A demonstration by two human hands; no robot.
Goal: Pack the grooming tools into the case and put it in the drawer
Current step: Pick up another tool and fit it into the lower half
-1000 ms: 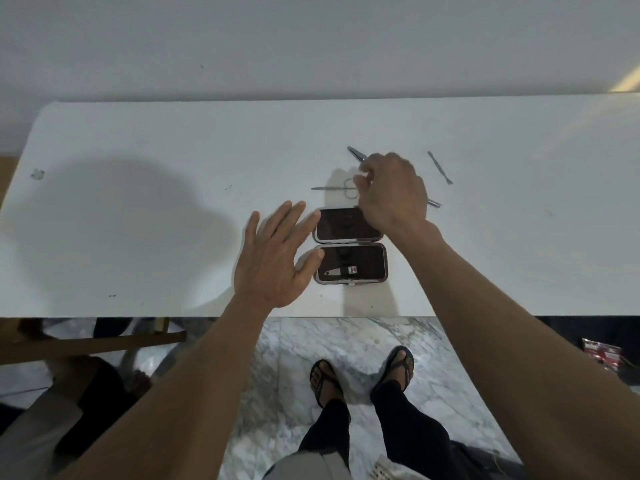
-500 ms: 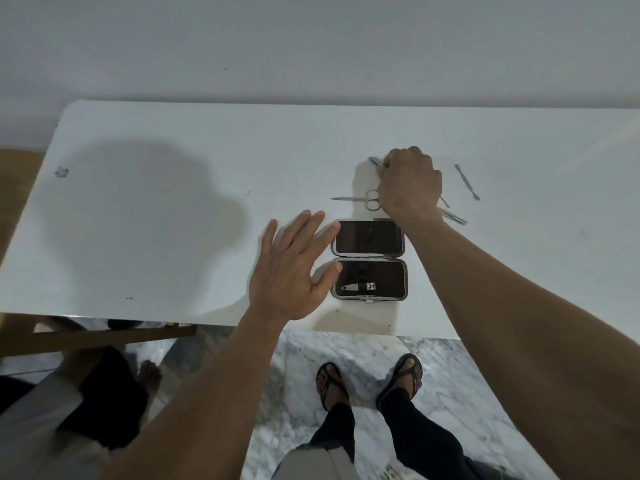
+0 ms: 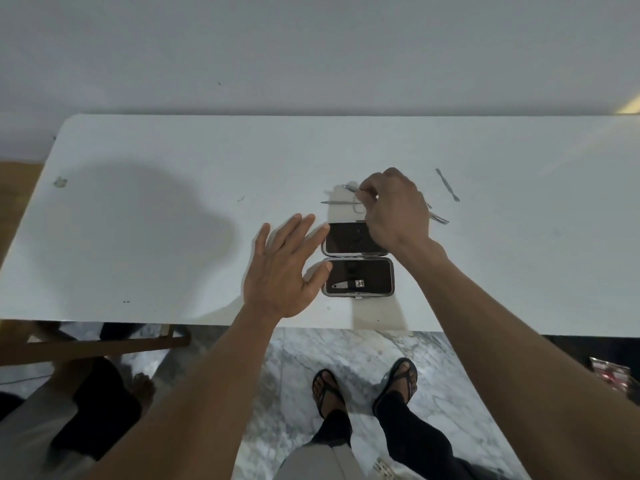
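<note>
Head view: one open case [image 3: 358, 259] is laid flat on a white table [image 3: 173, 202], one nail clipper [image 3: 346, 284] inside. The left hand [image 3: 282, 271] is spread beside it. Scissors [image 3: 341, 202] are pinched by the right hand [image 3: 394, 209]. Two more tools [image 3: 446, 184] are seen nearby.

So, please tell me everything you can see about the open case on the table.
The case is small, rounded and rectangular, with a grey rim and dark lining. It lies fully open and flat near the table's front edge, its two halves one behind the other. The near half holds one silver tool. The right hand covers a corner of the far half; the left hand lies beside it.
</note>
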